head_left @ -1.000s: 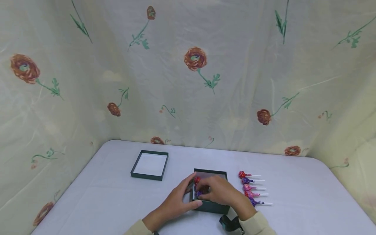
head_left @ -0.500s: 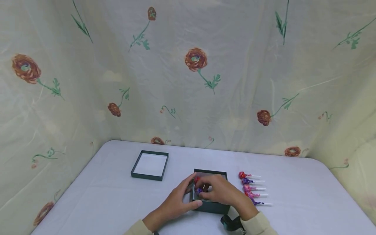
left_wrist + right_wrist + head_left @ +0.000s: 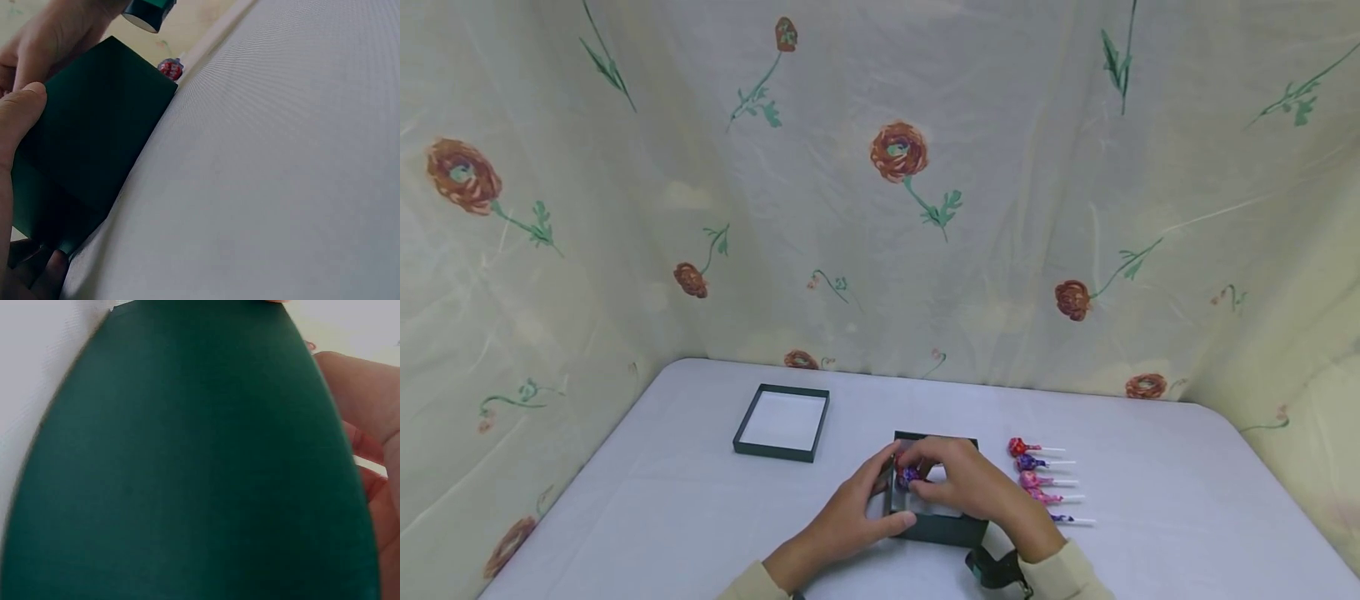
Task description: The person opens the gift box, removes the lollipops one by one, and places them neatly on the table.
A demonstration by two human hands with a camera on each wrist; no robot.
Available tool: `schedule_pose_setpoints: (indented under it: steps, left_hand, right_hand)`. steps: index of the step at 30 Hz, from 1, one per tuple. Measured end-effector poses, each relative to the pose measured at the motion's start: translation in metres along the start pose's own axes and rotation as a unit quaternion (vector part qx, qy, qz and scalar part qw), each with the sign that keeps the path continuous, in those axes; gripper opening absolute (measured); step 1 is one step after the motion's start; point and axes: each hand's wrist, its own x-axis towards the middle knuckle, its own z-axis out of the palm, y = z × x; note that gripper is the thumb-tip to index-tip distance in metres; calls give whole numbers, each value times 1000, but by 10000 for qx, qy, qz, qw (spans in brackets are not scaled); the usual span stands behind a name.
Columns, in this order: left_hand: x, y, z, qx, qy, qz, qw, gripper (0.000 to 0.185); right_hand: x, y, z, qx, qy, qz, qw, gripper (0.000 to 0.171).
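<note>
Holding the dark green square cardboard box at its left wall, the left hand gripped it with thumb on the near edge, while the right hand pinched a purple-wrapped lollipop over the box interior, beside a red-wrapped lollipop already inside. Judged partly done: five wrapped lollipops on white sticks lay in a row on the white table, just right of the box. Apart to the left sat the dark green box lid, upturned.

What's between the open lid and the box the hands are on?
Nothing: in the head view only bare white table separates the lid from the dark green box, gripped by the left hand.
</note>
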Motion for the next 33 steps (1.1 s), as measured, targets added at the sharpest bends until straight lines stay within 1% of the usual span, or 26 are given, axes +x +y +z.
schedule_pose_setpoints:
  steps: [4,8,11,15,18,22,26,33]
  left_hand:
    - [-1,1,0,-48,1,9,10000,82]
    - [-1,1,0,-46,-1,-89,9999,81]
    - [-2,1,-1,6,26,-128,9999,82]
    - [-3,1,-3,83,60,-93,9999,84]
    - [-2,2,-3,43,17,-115,9999,83]
    - [-1,5,-2,-50,-51,-221,9997,83]
    - [0,7,0,-25,-68,-307,9995,83]
    - [-1,7,0,14,-10,-163,9999,82]
  right_hand:
    - [-2,-3,-3,-77,169,120,9998,25]
    - [-4,-6,-6,-78,308,181,9993,24]
    - [-4,-5,-8,-59,312,121,9994,25]
    - [-4,-5,-12,-47,306,92,9995,27]
    - [-6,-5,-16,-89,376,217,9990,28]
    - [-11,-4,-22,-272,521,324,9977,26]
    - [-16,-1,-27,-421,663,263,9966,24]
    - [-20,-4,-36,-617,846,42,9945,24]
